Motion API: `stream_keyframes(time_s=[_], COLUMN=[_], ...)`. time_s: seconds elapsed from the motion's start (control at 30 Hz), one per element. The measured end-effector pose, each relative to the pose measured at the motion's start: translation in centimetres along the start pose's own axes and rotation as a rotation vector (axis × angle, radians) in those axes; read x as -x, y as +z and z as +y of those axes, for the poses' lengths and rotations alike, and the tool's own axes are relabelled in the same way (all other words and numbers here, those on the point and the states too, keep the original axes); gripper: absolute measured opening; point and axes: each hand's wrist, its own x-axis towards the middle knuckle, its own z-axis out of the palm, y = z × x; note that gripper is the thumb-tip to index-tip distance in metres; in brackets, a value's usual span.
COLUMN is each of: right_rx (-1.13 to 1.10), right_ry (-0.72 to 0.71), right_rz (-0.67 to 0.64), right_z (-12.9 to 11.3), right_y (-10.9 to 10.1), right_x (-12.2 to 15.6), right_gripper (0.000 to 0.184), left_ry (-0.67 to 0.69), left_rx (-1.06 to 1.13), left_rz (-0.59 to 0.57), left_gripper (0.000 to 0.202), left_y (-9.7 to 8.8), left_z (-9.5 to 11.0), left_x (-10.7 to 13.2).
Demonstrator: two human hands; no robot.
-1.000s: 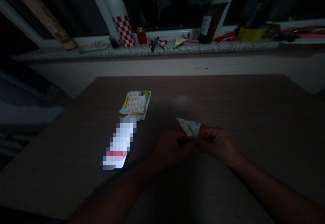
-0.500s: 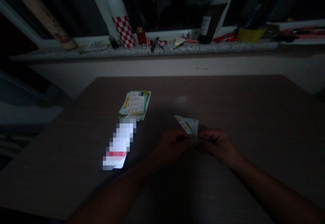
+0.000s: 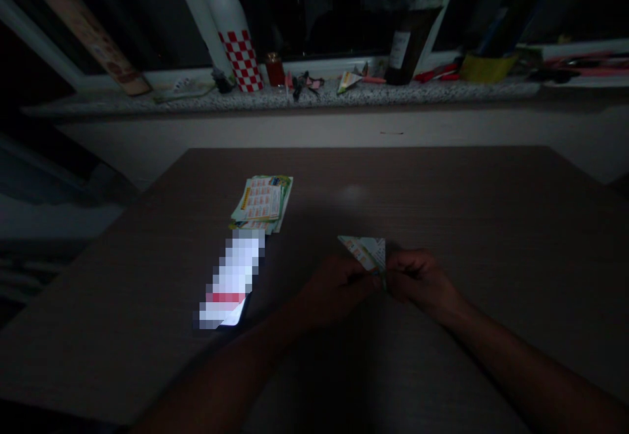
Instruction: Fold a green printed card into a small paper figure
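Note:
A small printed paper (image 3: 363,252), folded into a triangular shape, is held between my two hands just above the table. My left hand (image 3: 339,290) pinches its lower edge, thumb on top. At its right lower corner, the fingers of my right hand (image 3: 420,281) are closed on the paper. The fingertips partly hide its bottom end. To the left lies a stack of printed paper cards (image 3: 260,199), and in front of that a phone (image 3: 230,283) with a lit, pixelated screen.
The wooden table (image 3: 466,198) reaches a wall below a granite windowsill (image 3: 275,98). On the sill stand a red-and-white checked bottle (image 3: 240,57), a small red jar (image 3: 274,70), a dark labelled bottle (image 3: 405,50), a folded paper piece (image 3: 348,81) and a yellow container (image 3: 486,68).
The folded paper has come slightly lower and its upper edge now lies more level. Both hands have shifted a little with it and still grip it.

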Motion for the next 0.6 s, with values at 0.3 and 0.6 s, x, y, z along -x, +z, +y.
stream_keyframes(time_s=[0.3, 0.6], right_rx=[0.018, -0.042], right_ry=[-0.098, -0.098], right_rz=[0.09, -0.046], right_z=[0.6, 0.5], right_y=[0.3, 0.4], right_x=[-0.1, -0.2], right_gripper=[0.014, 0.015], left_ry=[0.0, -0.034], left_rx=[0.042, 0.051], left_rz=[0.055, 0.117], left_gripper=[0.022, 0.031], left_y=[0.6, 0.5], left_z=[-0.3, -1.0], left_x=[-0.2, -0.4])
